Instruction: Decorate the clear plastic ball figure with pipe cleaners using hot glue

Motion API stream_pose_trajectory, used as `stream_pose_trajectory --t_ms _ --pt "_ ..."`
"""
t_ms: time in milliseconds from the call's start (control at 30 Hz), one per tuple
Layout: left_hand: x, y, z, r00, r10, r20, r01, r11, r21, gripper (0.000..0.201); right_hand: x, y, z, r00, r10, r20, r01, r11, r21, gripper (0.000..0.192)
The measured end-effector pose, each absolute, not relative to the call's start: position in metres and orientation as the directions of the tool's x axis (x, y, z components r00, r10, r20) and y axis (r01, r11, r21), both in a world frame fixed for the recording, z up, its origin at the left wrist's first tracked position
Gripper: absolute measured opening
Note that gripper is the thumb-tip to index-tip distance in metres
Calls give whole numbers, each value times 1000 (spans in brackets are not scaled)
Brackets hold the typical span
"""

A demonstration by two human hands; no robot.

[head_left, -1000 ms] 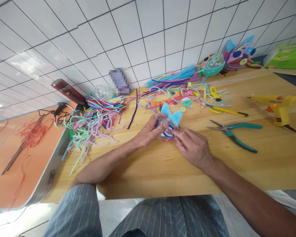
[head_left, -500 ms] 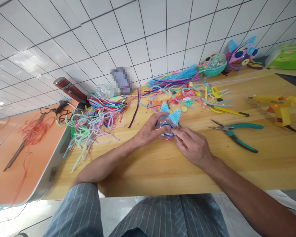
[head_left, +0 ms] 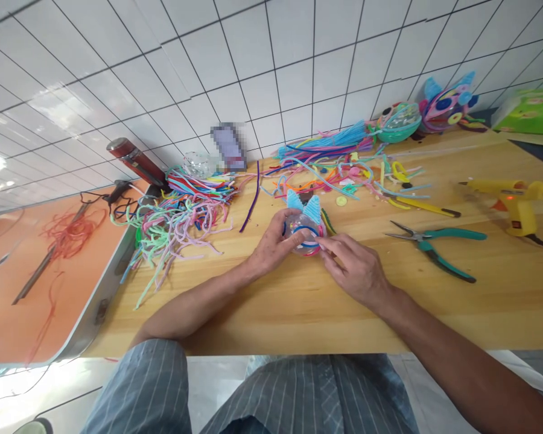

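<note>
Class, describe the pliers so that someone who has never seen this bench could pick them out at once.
Start at the wooden workbench and look to the side of the person's right hand. The pliers lie flat there, in front of the yellow glue gun. Teal handles and thin pointed metal jaws set them apart.

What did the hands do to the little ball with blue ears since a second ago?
Both hands, left and right, kept hold of the ball and turned it: the blue ears, spread apart before, now stand close together. The pliers and glue gun stayed put.
</note>
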State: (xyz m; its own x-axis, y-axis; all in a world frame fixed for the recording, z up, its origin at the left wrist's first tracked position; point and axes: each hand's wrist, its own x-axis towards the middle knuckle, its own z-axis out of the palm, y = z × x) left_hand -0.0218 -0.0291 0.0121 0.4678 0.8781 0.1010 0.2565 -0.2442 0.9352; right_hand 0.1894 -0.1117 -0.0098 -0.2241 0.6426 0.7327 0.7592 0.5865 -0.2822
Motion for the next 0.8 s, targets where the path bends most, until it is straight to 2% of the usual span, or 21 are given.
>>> stream_pose_trajectory --t_ms 300,567,800 --pt "-27 -47 6 455 882 123 227 -248 942 67 188 -111 -13 -212 663 718 718 604 -346 31" --pt "-47 -69 8 517 847 122 339 -333 880 79 187 -110 -14 -202 666 718 726 594 -346 33" --pt "-45 -78 -3 480 861 171 293 -341 893 75 182 -107 -22 -141 717 682 718 548 -428 50"
